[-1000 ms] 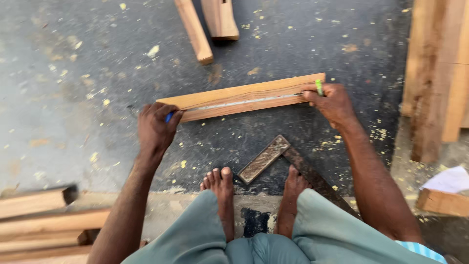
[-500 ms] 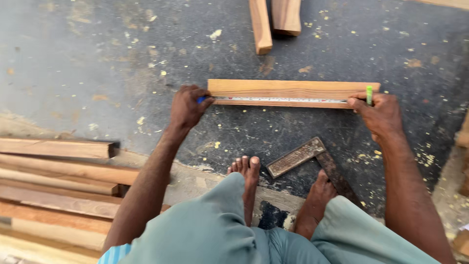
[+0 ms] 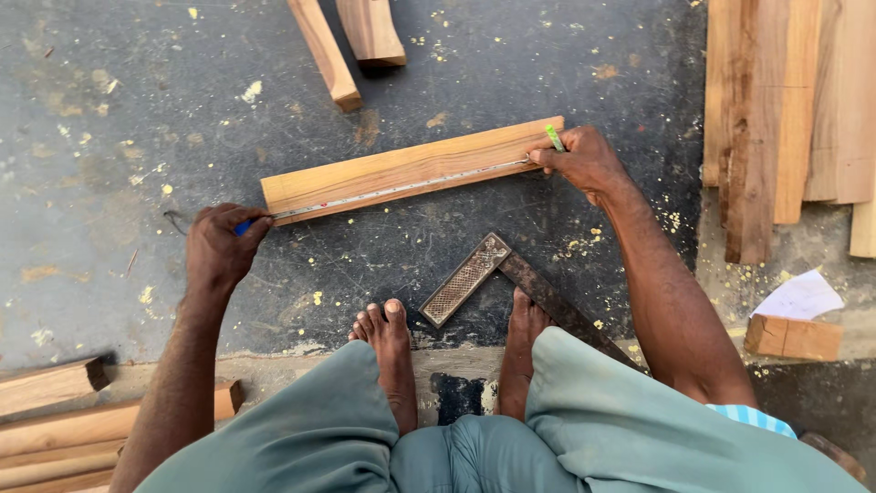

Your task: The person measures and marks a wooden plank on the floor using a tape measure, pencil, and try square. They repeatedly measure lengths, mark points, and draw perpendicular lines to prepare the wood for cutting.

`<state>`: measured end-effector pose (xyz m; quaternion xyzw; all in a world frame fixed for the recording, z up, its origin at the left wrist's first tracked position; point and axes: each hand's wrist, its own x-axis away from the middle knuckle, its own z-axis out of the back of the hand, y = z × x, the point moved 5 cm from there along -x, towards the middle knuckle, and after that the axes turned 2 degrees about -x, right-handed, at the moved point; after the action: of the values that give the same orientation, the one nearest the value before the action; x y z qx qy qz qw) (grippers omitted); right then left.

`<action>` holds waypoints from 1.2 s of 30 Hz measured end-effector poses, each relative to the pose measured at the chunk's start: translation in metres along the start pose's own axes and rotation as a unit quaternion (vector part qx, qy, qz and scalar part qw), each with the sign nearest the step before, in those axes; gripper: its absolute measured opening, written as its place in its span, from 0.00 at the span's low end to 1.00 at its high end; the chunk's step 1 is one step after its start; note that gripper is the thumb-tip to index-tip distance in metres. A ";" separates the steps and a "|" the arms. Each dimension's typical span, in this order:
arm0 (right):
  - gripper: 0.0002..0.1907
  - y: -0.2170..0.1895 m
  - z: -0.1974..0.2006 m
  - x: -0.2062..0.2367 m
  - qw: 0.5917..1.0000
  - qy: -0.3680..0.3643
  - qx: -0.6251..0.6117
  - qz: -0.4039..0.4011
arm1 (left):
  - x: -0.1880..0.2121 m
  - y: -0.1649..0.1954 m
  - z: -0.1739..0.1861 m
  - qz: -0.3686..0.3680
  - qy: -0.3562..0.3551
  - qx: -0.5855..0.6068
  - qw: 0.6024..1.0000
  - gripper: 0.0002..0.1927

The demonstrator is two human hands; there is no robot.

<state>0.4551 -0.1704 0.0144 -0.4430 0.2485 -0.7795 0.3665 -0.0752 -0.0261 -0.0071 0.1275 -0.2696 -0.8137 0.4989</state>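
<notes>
dark gritty floor (image 3: 137,110) | left hand (image 3: 219,246) pinches tape measure (image 3: 392,190) at plank (image 3: 411,169) left end | right hand (image 3: 584,162) grips pencil (image 3: 555,138), pins tape | risk: tape slides, skewing reading

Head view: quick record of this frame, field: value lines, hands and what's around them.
surface: dark floor strewn with wood chips
left hand: pinches blue tape measure case at the plank's left end
right hand: presses tape end on the plank's right end, green pencil between fingers
plank: light wood, flat on floor, tilted up to the right
tape: stretched along the plank's near edge
try square: on floor by the bare feet
offcuts: two, top of frame
boards: stacked at right
</notes>
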 end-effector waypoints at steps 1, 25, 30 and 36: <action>0.15 0.000 -0.001 -0.001 1.000 -0.004 -0.011 0.008 | 0.001 -0.001 0.000 0.006 -0.003 -0.008 1.000 0.09; 0.13 -0.006 -0.008 0.002 0.999 -0.024 0.020 0.021 | 0.004 -0.005 -0.001 0.056 -0.079 -0.020 0.995 0.10; 0.13 0.002 -0.008 -0.001 0.999 -0.018 0.044 0.028 | 0.003 -0.003 -0.001 0.045 -0.072 -0.020 0.996 0.10; 0.17 -0.003 -0.006 -0.004 0.999 -0.001 0.037 0.037 | -0.005 -0.004 0.006 0.028 -0.057 -0.007 0.998 0.12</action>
<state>0.4499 -0.1650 0.0119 -0.4200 0.2357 -0.7737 0.4116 -0.0791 -0.0180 -0.0047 0.0694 -0.2952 -0.8076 0.5058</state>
